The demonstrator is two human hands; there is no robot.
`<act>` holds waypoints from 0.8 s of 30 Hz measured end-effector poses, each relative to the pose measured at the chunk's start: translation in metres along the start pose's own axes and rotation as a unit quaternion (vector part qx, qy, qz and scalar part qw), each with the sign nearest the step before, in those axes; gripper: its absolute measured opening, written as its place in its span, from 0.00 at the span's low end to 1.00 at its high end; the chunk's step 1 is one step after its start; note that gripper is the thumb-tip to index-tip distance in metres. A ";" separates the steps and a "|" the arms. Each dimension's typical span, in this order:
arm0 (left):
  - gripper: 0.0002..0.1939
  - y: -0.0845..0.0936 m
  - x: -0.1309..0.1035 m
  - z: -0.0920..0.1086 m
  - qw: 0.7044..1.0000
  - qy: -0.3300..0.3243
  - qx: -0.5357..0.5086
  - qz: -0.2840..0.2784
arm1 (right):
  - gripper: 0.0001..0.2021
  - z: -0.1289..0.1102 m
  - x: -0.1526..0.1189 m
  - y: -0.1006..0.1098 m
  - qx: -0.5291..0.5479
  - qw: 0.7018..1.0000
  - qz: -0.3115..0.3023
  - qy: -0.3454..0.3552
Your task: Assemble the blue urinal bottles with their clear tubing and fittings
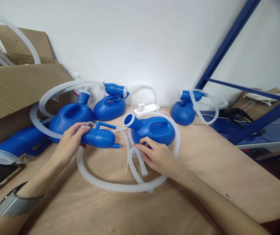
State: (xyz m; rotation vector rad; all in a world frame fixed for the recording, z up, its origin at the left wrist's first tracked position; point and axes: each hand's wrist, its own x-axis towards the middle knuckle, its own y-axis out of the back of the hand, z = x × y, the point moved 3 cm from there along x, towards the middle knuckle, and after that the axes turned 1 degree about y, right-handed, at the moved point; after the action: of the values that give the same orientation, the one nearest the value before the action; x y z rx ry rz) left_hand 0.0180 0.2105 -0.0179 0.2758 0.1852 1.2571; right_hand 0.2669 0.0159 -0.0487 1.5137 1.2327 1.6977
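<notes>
Blue nozzle bottle (99, 137): held above the desk (191, 202), left of the middle of the view; long axis runs left to right, nearly level.
Bottle direction: the ribbed nozzle (116, 146) points right, towards the space in front of the blue jug (168, 137); the opposite end is covered by the hand.
Bottle handle (107, 125): on the far side of the body, its free end also pointing right.
Left hand (72, 138): closed around the left end of the bottle, thumb lying along the upper side; the lower fingers are mostly hidden.
Left forearm: rises from the lower left corner, angled up and right; a grey wristband (19, 204) encircles it.
Right hand (156, 153): back upward, fingers bent and reaching left; thumb and forefinger narrowed together on a translucent hose (143, 169) just in front of the jug.
Right forearm: enters from the lower right, angled up and left.
Blue jug: on the desk beyond the right hand; its white-rimmed mouth (129, 120) points left and upward.
Corrugated hose (115, 187): curves in a wide loop across the desk between the forearms.
</notes>
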 end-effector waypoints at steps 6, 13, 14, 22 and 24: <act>0.22 0.001 0.003 0.002 0.999 0.015 -0.038 0.002 | 0.21 -0.002 -0.002 0.002 -0.017 1.000 0.011 0.006; 0.22 0.002 0.001 0.004 0.999 0.008 -0.039 0.001 | 0.19 -0.014 -0.001 0.016 0.039 0.987 0.000 0.158; 0.22 0.003 0.001 0.004 0.999 0.007 -0.039 0.004 | 0.17 -0.016 -0.001 0.016 0.052 0.983 -0.022 0.173; 0.22 0.003 0.002 -0.001 0.999 -0.003 -0.041 0.001 | 0.21 -0.022 0.004 0.009 0.074 0.971 -0.182 0.137; 0.22 0.002 0.004 -0.002 0.999 -0.004 -0.045 -0.002 | 0.22 -0.025 0.008 0.008 0.042 0.967 -0.190 0.163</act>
State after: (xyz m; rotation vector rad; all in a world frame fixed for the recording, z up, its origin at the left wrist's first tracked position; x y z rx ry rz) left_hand 0.0164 0.2148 -0.0195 0.2025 0.1224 1.2576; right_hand 0.2424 0.0126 -0.0364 0.9763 1.6605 1.6866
